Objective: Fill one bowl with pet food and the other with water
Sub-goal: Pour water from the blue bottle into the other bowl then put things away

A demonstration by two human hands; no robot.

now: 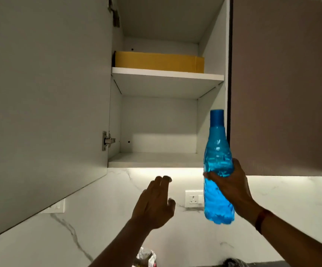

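My right hand (231, 185) grips a translucent blue water bottle (218, 151) with a blue cap, holding it upright around its middle, in front of the open wall cabinet's right edge. My left hand (154, 203) is raised below the cabinet with fingers loosely apart, holding nothing. A crinkled shiny bag (145, 257) peeks in at the bottom edge. No bowls are in view.
The wall cabinet's left door (44, 105) stands swung open. Its lower shelf (156, 159) holds nothing; the upper shelf carries a flat yellow-brown cardboard box (159, 61). A closed brown door (283, 85) is to the right. The marble backsplash has a socket (193, 198).
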